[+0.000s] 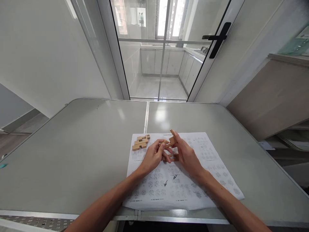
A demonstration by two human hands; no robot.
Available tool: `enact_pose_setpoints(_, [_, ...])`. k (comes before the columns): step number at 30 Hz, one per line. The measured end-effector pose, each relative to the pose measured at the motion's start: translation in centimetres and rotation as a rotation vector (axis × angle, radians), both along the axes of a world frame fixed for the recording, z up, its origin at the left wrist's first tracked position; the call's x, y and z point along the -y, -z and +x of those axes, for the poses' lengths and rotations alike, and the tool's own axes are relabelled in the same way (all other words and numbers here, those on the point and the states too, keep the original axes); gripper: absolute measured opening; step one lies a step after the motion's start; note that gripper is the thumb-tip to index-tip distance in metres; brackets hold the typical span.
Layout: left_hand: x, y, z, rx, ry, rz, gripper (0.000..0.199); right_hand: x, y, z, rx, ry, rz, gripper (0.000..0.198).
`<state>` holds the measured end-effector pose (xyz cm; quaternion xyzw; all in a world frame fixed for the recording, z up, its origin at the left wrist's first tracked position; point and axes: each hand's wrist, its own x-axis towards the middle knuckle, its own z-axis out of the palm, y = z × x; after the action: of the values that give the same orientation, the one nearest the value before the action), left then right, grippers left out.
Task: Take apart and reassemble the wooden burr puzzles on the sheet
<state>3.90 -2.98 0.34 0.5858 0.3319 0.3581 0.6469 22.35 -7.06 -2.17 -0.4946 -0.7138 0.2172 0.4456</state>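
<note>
With the worn camera's wearer at six o'clock, a large white paper sheet printed with line diagrams point(156, 204) lies on the pale grey, smooth-topped bench point(84, 154), probably spread under the hands so its figures can be looked at while they work. A small cluster of light-brown notched wooden blocks point(141, 142) sits between nine and ten o'clock from the hands, on the sheet's edge; likely it is parked there to be close by yet out from under the fingers.

The pieces being handled are just above the sheet, towards its twelve o'clock side. The left hand point(154, 154) pinches a short tan wooden piece point(164, 142) between thumb and forefinger, its other fingers curled beneath. The right hand point(187, 156) has its fingers closed on a brown notched wooden piece point(172, 140), tilted with one end pointing to twelve o'clock. The two meet at the fingertips, seemingly so each hand can steady its part against the other; whether they interlock cannot be told. Another brown wooden piece point(173, 157) shows at six o'clock below them, partly hidden; whether it is held or resting is unclear.

The forearms slant in from seven-thirty and four-thirty, both wrists low over the sheet, palms turned inward.
</note>
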Motion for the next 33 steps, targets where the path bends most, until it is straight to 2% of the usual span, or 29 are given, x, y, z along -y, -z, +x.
enact_pose_setpoints(4, [0.0,0.0,0.1,-0.014,-0.007,0.005,0.042,-0.1,0.7,-0.4,0.009,0.079,-0.02,0.066])
enact_pose_setpoints(9, [0.1,0.0,0.0,-0.022,0.003,0.015,0.042,0.1,0.9,-0.2,0.033,0.054,-0.031,0.07])
enact_pose_setpoints(14, [0.1,0.0,0.0,-0.018,0.017,0.004,0.042,0.1,0.1,-0.2,-0.016,0.017,-0.062,0.064])
enact_pose_setpoints(19, [-0.3,0.3,0.3,0.039,-0.004,-0.014,0.046,0.1,-1.2,-0.2,-0.176,0.029,-0.182,0.056])
enact_pose_setpoints(25, [-0.7,0.0,0.1,0.109,0.022,0.009,0.043,0.3,-2.6,0.6,-0.584,-0.156,-0.362,0.054])
enact_pose_setpoints(29, [-0.7,-0.3,-0.1,0.121,0.063,-0.017,0.042,0.3,-2.2,1.3,-0.713,-0.24,-0.484,0.062])
enact_pose_setpoints(33, [-0.7,-0.1,-0.1,0.126,0.074,-0.024,0.043,0.3,-1.5,1.3,-0.728,-0.253,-0.509,0.07])
